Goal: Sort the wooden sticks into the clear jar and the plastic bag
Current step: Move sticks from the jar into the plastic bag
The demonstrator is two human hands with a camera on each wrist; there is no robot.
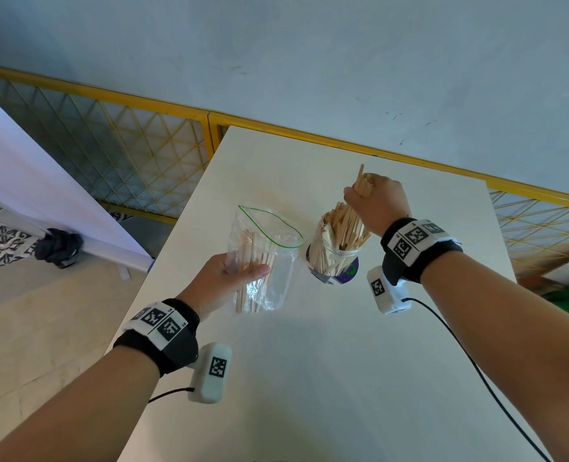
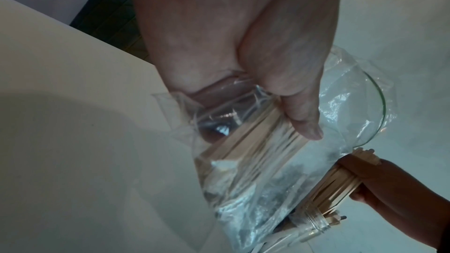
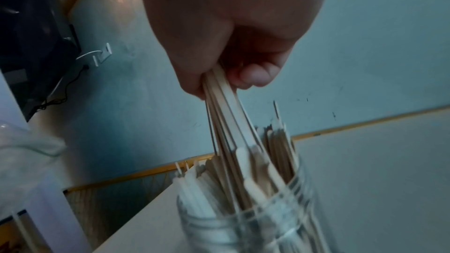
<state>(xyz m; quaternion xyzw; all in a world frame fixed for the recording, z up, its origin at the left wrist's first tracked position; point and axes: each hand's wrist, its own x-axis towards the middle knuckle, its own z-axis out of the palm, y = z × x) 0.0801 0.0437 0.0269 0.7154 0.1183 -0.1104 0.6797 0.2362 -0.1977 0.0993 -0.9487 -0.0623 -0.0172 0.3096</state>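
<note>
Nearest the wearer, at about 7 o'clock from the table centre, the left hand [image 1: 224, 276] holds the plastic bag [image 1: 269, 258] off the white table [image 1: 326, 361], fingers behind and thumb across the front, pinching the film together with the sticks inside it. The bag's green-edged mouth stands open and points toward 12 o'clock. A bundle of thin wooden sticks [image 1: 254, 271] already lies inside, reaching from the hand's grip down to the bag's bottom corner. Just beside the bag, at about 3 o'clock from it, the clear jar [image 1: 334, 258] stands upright on a round purple mat [image 1: 351, 273] and is crowded with sticks that rise above its rim; from the right wrist view these appear to be a mix of flat broad sticks and thin skewer-like ones, though blur limits certainty. Farther out, at 1 o'clock from the jar, the right hand [image 1: 376, 203] is curled into a fist round a bunch of sticks [image 1: 362, 185], whose lower ends are still down among those in the jar. Judgement: the sorting is partly done. One lot sits in the bag, but the jar looks unsorted, and the gripped bunch has yet to clear the rim and reach the bag's mouth. Several such transfers likely remain. Beyond the table's far edge runs a yellow mesh fence [image 1: 126, 145].
</note>
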